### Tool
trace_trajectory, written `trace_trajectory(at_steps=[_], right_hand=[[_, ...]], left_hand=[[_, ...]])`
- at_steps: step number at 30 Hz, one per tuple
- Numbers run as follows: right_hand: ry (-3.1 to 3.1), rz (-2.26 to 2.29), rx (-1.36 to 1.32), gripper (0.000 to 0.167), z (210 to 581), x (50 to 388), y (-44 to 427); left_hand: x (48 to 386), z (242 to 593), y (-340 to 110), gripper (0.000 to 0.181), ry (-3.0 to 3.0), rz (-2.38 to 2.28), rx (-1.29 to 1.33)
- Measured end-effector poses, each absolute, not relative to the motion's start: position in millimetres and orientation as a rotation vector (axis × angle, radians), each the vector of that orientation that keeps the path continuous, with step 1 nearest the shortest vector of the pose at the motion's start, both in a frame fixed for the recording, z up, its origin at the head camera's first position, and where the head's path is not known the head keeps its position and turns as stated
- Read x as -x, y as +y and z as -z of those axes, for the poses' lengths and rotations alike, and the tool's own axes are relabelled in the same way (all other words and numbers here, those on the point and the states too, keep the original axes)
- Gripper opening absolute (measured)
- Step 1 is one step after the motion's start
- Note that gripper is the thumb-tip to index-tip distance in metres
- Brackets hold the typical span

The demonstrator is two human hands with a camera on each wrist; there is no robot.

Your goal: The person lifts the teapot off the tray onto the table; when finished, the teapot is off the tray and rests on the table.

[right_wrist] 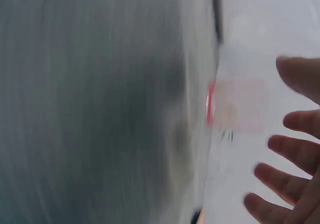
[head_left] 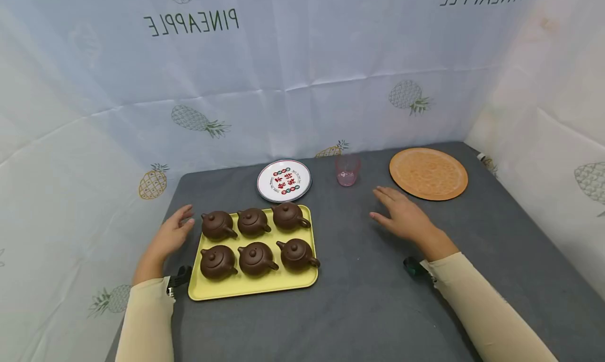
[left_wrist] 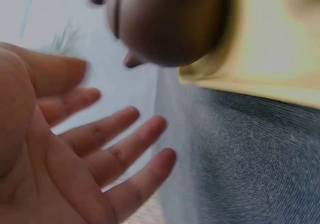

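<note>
Several dark brown teapots (head_left: 256, 258) stand in two rows on a yellow tray (head_left: 252, 289) at the left of the table. Just left of the tray is my left hand (head_left: 171, 235), fingers spread and holding nothing; the left wrist view shows this hand (left_wrist: 85, 149) beside a blurred teapot (left_wrist: 170, 23) and the tray's corner (left_wrist: 255, 91). My right hand (head_left: 402, 215) hovers with extended fingers over the table, near a clear pinkish cup (head_left: 347, 171) and touching nothing. In the right wrist view the right hand (right_wrist: 295, 159) is apart from the blurred cup (right_wrist: 237, 105).
A white plate (head_left: 284, 181) with red lettering lies behind the tray. At the back right is a round orange-brown board (head_left: 428, 174). Grey cloth (head_left: 359, 299) covers the table, and pineapple-printed white curtains (head_left: 302, 62) hang behind it and at both sides.
</note>
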State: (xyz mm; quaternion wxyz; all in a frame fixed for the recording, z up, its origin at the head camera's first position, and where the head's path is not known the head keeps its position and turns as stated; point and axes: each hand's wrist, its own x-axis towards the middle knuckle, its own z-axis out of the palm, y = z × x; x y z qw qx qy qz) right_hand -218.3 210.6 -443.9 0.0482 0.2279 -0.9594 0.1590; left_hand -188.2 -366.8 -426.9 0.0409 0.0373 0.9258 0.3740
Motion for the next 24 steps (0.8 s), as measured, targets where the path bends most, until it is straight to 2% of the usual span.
trace_trajectory(at_steps=[7, 15, 24], right_hand=[[-2.777, -1.096, -0.762, 0.046, 455.6, 196.3, 156.8], [-2.665, -2.037, -0.72, 0.041, 466.9, 174.8, 109.2], [-2.725, -2.162, -0.737, 0.022, 474.4, 162.6, 79.1]], left_hand=[[191.2, 447.3, -388.6, 0.06, 2.576, -1.304, -0.01], [191.8, 461.4, -389.8, 0.073, 2.423, -1.472, -0.007], [189.5, 475.7, -397.4, 0.065, 2.482, -1.536, -0.034]])
